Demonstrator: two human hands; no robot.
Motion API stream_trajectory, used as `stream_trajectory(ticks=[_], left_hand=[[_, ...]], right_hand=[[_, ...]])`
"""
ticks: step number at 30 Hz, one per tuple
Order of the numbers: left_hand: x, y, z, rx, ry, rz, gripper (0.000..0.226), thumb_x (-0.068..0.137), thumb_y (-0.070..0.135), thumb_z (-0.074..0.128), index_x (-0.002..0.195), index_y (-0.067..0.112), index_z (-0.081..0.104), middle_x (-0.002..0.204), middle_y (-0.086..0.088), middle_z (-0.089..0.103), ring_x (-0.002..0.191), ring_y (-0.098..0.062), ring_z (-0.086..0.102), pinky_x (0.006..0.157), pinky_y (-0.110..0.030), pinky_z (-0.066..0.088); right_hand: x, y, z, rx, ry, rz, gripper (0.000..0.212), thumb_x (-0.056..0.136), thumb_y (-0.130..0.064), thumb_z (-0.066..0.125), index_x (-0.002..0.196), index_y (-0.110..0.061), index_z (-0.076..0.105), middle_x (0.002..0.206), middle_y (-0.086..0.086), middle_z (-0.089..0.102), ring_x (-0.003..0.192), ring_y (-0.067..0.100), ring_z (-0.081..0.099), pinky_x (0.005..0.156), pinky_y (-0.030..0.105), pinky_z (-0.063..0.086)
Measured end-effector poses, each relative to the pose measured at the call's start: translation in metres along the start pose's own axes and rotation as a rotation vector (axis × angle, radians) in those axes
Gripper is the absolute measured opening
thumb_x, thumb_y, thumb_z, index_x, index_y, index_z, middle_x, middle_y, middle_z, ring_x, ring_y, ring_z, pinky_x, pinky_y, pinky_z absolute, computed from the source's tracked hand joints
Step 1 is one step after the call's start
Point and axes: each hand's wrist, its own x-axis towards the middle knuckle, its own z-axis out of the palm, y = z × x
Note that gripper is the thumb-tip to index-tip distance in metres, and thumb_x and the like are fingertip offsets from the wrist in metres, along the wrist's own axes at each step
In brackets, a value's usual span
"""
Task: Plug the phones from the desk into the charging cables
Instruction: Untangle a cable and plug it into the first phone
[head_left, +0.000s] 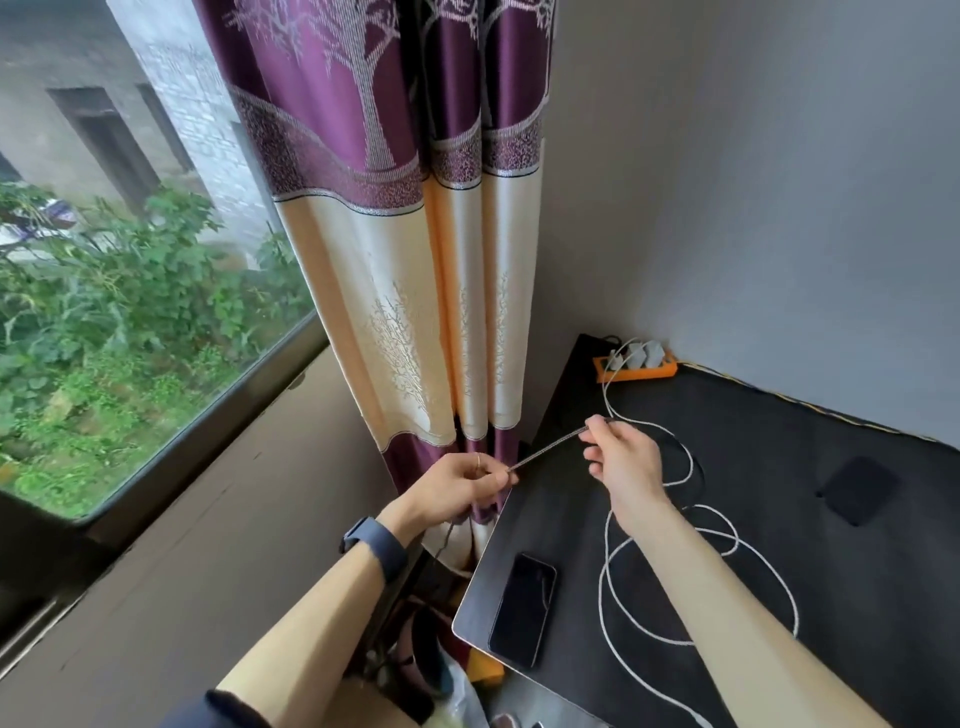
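A grey braided charging cable is stretched taut between my two hands over the desk's left edge. My left hand pinches its lower end beside the curtain; my right hand pinches it higher up, above the desk. A black phone lies flat near the desk's front left corner. A second dark phone lies at the right. A white cable loops loosely across the black desk from the orange power strip at the back.
A purple and cream curtain hangs left of the desk in front of a large window. Bags and clutter sit on the floor below the desk's left edge. A grey wall backs the desk.
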Motion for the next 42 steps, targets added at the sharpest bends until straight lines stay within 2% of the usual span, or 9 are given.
stream_trajectory(ticks=[5, 12, 18, 22, 26, 29, 31, 36, 42], left_hand=[[0.002, 0.002, -0.007, 0.051, 0.021, -0.002, 0.015, 0.097, 0.022, 0.061, 0.093, 0.017, 0.074, 0.074, -0.008, 0.066, 0.067, -0.019, 0.060, 0.075, -0.041, 0.041], [0.016, 0.044, 0.017, 0.231, -0.075, 0.149, 0.010, 0.095, 0.025, 0.064, 0.093, 0.020, 0.072, 0.072, 0.007, 0.073, 0.063, -0.018, 0.063, 0.066, -0.036, 0.056], [0.011, 0.021, 0.002, 0.102, -0.125, 0.077, 0.015, 0.099, 0.022, 0.058, 0.090, 0.018, 0.070, 0.072, 0.002, 0.065, 0.074, -0.021, 0.063, 0.066, -0.029, 0.051], [0.004, -0.002, -0.015, 0.118, -0.095, 0.019, 0.019, 0.102, 0.021, 0.052, 0.088, 0.015, 0.063, 0.071, -0.002, 0.062, 0.070, -0.025, 0.055, 0.065, -0.037, 0.041], [0.005, 0.013, -0.010, 0.154, -0.087, 0.054, 0.018, 0.102, 0.020, 0.052, 0.088, 0.013, 0.061, 0.067, -0.003, 0.064, 0.058, -0.014, 0.060, 0.063, -0.035, 0.045], [0.011, 0.026, 0.003, 0.198, -0.116, 0.096, 0.017, 0.099, 0.023, 0.057, 0.085, 0.017, 0.064, 0.068, -0.001, 0.070, 0.063, -0.023, 0.061, 0.057, -0.037, 0.048], [0.012, 0.030, 0.009, 0.245, -0.141, 0.092, 0.018, 0.096, 0.027, 0.059, 0.083, 0.017, 0.066, 0.070, -0.001, 0.073, 0.063, -0.023, 0.062, 0.059, -0.040, 0.054], [0.004, 0.017, 0.011, 0.049, -0.126, 0.009, 0.014, 0.098, 0.022, 0.060, 0.088, 0.013, 0.064, 0.075, 0.000, 0.067, 0.058, -0.009, 0.048, 0.048, -0.014, 0.039], [0.006, 0.008, 0.021, -0.022, -0.203, -0.001, 0.014, 0.096, 0.020, 0.063, 0.097, 0.007, 0.060, 0.074, -0.002, 0.069, 0.063, -0.015, 0.061, 0.063, -0.017, 0.047]], right_hand=[[0.029, -0.019, -0.043, 0.145, 0.221, 0.056, 0.016, 0.096, -0.032, 0.064, 0.090, -0.017, 0.070, 0.109, 0.009, 0.075, 0.068, 0.010, 0.053, 0.058, 0.024, 0.043], [-0.018, 0.018, 0.003, -0.022, -0.189, 0.120, 0.020, 0.093, -0.034, 0.068, 0.099, -0.018, 0.076, 0.098, -0.001, 0.076, 0.074, 0.013, 0.062, 0.057, 0.023, 0.045], [0.003, -0.005, -0.022, 0.195, 0.027, 0.006, 0.015, 0.096, -0.015, 0.066, 0.087, -0.004, 0.072, 0.073, 0.006, 0.064, 0.062, 0.011, 0.057, 0.056, 0.019, 0.050], [0.030, -0.031, -0.056, 0.474, 0.238, 0.086, 0.015, 0.096, -0.013, 0.066, 0.082, -0.006, 0.066, 0.080, 0.006, 0.062, 0.057, 0.008, 0.058, 0.058, 0.019, 0.052], [0.011, -0.006, -0.033, 0.201, -0.060, 0.229, 0.028, 0.095, -0.037, 0.066, 0.108, -0.012, 0.068, 0.102, 0.000, 0.072, 0.091, 0.011, 0.066, 0.076, 0.025, 0.050], [-0.019, 0.022, 0.005, 0.051, -0.234, 0.230, 0.026, 0.093, -0.033, 0.069, 0.110, -0.013, 0.072, 0.101, -0.001, 0.075, 0.083, 0.012, 0.065, 0.065, 0.022, 0.046], [-0.028, 0.032, 0.017, 0.007, -0.196, 0.166, 0.020, 0.094, -0.023, 0.068, 0.104, -0.008, 0.075, 0.090, 0.000, 0.072, 0.075, 0.009, 0.061, 0.061, 0.021, 0.044], [-0.009, 0.018, -0.003, 0.050, -0.066, 0.065, 0.015, 0.092, -0.016, 0.071, 0.079, -0.013, 0.077, 0.079, 0.005, 0.070, 0.072, 0.011, 0.060, 0.063, 0.023, 0.047], [0.019, -0.007, -0.025, 0.168, 0.090, 0.035, 0.010, 0.094, -0.016, 0.069, 0.090, -0.008, 0.073, 0.079, 0.003, 0.066, 0.067, 0.009, 0.059, 0.063, 0.023, 0.048]])
